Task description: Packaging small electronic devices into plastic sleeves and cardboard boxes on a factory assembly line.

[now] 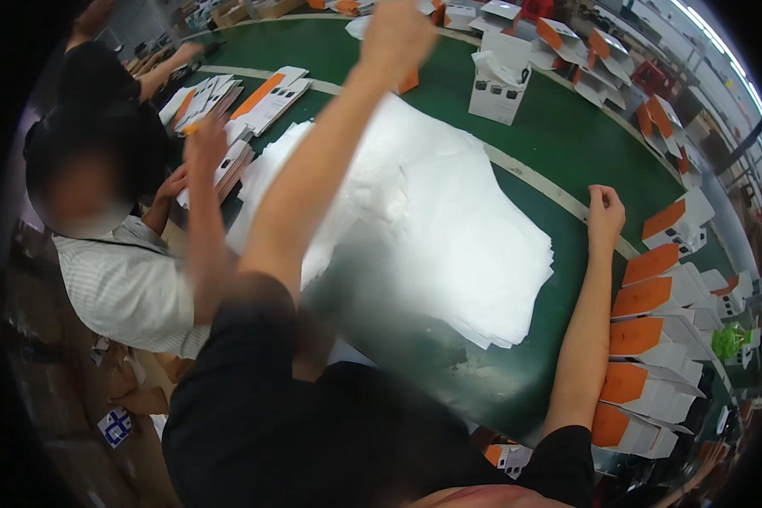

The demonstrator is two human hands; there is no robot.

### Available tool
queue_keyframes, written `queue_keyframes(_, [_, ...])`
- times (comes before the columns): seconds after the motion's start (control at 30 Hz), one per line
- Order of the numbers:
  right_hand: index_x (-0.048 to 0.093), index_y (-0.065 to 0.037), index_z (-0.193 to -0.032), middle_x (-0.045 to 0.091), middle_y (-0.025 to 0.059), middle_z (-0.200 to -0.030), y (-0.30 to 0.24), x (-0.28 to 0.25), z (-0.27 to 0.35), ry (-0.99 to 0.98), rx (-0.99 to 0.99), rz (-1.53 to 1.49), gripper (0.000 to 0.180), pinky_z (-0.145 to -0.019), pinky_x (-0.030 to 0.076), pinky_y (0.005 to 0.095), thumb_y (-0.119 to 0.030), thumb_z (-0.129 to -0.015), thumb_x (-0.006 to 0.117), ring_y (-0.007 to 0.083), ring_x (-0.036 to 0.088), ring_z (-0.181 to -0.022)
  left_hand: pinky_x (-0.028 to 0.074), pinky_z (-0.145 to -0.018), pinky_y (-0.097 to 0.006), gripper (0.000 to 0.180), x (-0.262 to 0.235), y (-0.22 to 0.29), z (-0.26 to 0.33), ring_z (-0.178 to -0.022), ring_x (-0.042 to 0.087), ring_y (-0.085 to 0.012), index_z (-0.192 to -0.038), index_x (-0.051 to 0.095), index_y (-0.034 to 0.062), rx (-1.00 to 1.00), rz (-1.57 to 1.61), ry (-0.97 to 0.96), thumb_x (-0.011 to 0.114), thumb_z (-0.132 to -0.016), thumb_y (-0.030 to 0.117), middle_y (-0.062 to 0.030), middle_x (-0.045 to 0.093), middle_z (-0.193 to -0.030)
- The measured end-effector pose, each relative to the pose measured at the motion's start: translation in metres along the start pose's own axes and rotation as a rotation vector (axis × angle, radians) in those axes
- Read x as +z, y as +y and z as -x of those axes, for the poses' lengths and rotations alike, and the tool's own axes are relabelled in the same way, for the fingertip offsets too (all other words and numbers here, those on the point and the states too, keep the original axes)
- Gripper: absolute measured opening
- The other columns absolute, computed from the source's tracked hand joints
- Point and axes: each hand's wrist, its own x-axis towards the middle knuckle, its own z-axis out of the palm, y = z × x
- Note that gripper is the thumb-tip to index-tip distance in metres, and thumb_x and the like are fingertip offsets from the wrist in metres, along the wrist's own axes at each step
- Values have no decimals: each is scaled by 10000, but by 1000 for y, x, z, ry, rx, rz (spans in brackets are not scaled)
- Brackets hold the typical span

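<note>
My left hand (398, 38) is stretched far forward over the green work surface, its fingers smeared by motion. A small white wrapped-looking thing (357, 27) shows just left of it; whether the hand touches it I cannot tell. Closed, with nothing visible in it, my right hand (605, 216) hovers near the pale line on the right. Between my arms lies a wide, uneven stack of thin white sheets (474, 229). Beyond the stack stands an open white box (495, 97) with white wrapping and a dark item poking out of its top.
Open white-and-orange boxes (639, 337) are lined up beside my right forearm. More open boxes (601, 51) curve along the far right. Flat cartons (271, 97) lie at the left. A co-worker in a dark cap (80, 144) is close on my left; another person's arm (165, 72) reaches in behind.
</note>
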Motion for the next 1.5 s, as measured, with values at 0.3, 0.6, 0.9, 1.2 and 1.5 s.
queue_keyframes(0.3, [712, -2, -951, 705, 75, -838, -14, 16, -4, -23, -14, -5, 222, -764, 521, 296, -215, -909, 667, 154, 668, -783, 466, -1071, -440, 615, 63, -173, 11, -1304, 536, -355, -1418, 506, 92, 109, -366, -382, 630, -822, 182, -152, 560, -1415])
queue_keyframes(0.6, [718, -4, -948, 707, 85, -834, -17, 11, -2, -1, -37, -26, 212, -756, 524, 294, -206, -895, 678, 167, 674, -775, 461, -1042, -474, 555, 56, -157, 4, -1290, 509, -362, -1310, 610, 122, 139, -185, -241, 698, -772, 226, -146, 586, -1342])
queue_keyframes(0.9, [714, -13, -938, 706, 97, -856, -25, 20, 1, -58, -25, -70, 225, -753, 526, 324, -222, -878, 654, 197, 672, -785, 498, -1018, -467, 1265, 76, -164, -14, -1239, 563, -416, -1520, 304, 54, -341, 65, -370, 930, -555, 580, -274, 459, -1420])
queue_keyframes(1.2, [713, -18, -936, 708, 98, -837, -16, 12, 0, -57, -9, -56, 229, -743, 524, 327, -231, -875, 653, 199, 673, -771, 355, -1112, -542, 1229, 152, -10, 32, -1304, 463, -490, -1534, 240, -11, -308, -12, -381, 781, -684, 693, -370, 401, -1423])
queue_keyframes(1.5, [716, -13, -921, 704, 123, -840, -9, 12, -1, -27, -48, -16, 239, -746, 529, 341, -240, -875, 660, 237, 677, -764, 403, -1060, -505, 687, 103, 74, 74, -1265, 481, -440, -1437, 432, 30, -88, 282, -108, 656, -907, 406, -242, 494, -1395])
